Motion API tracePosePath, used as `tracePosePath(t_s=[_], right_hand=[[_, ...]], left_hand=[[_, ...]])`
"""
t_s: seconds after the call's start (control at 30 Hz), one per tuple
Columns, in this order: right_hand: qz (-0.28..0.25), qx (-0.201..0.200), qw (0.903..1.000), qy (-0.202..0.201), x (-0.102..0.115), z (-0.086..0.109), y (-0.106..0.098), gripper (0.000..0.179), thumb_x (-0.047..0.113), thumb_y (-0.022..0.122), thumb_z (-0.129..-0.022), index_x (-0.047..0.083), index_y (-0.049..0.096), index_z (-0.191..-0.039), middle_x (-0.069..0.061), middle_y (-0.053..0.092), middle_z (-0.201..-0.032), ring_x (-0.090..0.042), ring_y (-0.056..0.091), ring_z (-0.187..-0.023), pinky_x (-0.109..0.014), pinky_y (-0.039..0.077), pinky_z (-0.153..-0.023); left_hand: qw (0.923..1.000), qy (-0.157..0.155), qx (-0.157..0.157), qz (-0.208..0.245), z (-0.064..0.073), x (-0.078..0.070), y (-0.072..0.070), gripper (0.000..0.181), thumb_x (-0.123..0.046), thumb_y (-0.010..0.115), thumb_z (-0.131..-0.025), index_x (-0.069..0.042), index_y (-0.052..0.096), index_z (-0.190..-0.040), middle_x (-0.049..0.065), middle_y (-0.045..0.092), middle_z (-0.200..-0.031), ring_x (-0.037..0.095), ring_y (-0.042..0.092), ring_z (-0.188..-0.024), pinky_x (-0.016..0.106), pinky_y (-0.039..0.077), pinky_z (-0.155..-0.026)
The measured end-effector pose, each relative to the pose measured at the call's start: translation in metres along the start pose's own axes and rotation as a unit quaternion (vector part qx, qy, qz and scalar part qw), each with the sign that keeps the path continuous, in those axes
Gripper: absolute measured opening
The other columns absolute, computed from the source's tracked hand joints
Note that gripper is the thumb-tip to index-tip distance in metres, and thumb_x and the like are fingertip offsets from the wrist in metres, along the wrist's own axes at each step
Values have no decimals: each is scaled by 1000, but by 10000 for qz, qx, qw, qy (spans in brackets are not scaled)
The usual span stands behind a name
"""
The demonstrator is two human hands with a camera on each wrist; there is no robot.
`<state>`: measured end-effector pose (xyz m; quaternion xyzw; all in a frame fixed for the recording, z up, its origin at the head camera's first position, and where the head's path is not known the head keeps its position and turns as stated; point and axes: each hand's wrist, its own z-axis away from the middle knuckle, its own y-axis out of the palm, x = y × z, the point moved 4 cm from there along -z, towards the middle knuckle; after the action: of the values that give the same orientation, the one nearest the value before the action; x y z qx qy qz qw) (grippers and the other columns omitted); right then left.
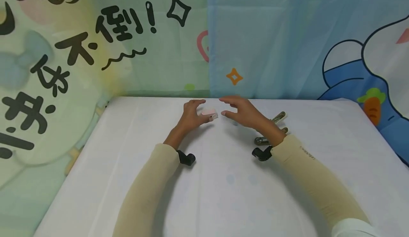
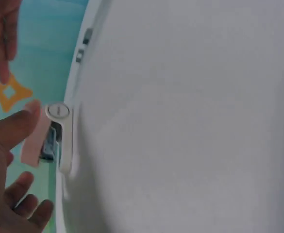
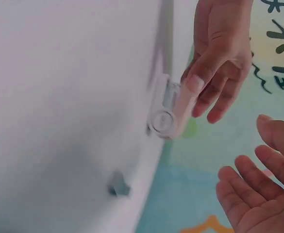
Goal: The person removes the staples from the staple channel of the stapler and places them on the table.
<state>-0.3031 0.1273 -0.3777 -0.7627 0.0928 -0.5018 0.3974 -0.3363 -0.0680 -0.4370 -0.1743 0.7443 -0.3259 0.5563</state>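
Note:
A small pink-and-white stapler rests on the white table near its far edge. My left hand is beside it, thumb at the pink top of the stapler and the other fingers spread apart from it. In the right wrist view the left thumb overlaps the pink arm. To the right, my right hand is held with fingers apart and nothing between them. A small grey-blue piece lies on the table by the right hand, blurred.
Slim metallic objects with rounded ends, one farther back and one nearer, lie on the table beside my right wrist, which partly hides them. A printed curtain hangs behind the table's far edge.

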Motion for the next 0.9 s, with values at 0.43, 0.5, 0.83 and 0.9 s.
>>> tracePosePath(t_s=[0.43, 0.5, 0.83, 0.9], right_hand=[[350, 245, 9983, 397, -11, -41, 50, 36, -5, 60, -92, -9, 58, -127, -23, 57, -128, -34, 50, -122, -44, 41, -99], [415, 171, 9979, 468, -12, -45, 52, 33, -5, 59, -92, -9, 61, -124, -22, 58, -124, -34, 52, -119, -44, 41, -97], [855, 490, 9929, 669, -16, -48, 54, 27, 9, 70, -90, -1, 68, -116, -18, 58, -114, -33, 50, -111, -44, 37, -97], [953, 562, 9919, 622, -16, -46, 53, 26, 8, 70, -90, -2, 68, -114, -17, 59, -113, -32, 51, -109, -43, 38, -96]], left_hand=[[9979, 324, -97, -559, 0, 14, 8, 21, -13, 74, -84, 1, 75, -100, 14, 68, -90, 28, 56, -88, 39, 38, -81], [9978, 446, -197, -456, 0, 14, 9, 18, -10, 75, -84, 2, 75, -97, 13, 67, -84, 25, 57, -81, 36, 40, -76], [9998, -157, 154, -13, 0, 14, 13, 22, -21, 74, -88, -3, 74, -102, 8, 69, -91, 19, 61, -83, 32, 46, -75], [9995, -188, 255, -20, 1, 13, 14, 23, -21, 74, -88, -4, 74, -104, 8, 70, -94, 19, 63, -84, 33, 48, -77]])
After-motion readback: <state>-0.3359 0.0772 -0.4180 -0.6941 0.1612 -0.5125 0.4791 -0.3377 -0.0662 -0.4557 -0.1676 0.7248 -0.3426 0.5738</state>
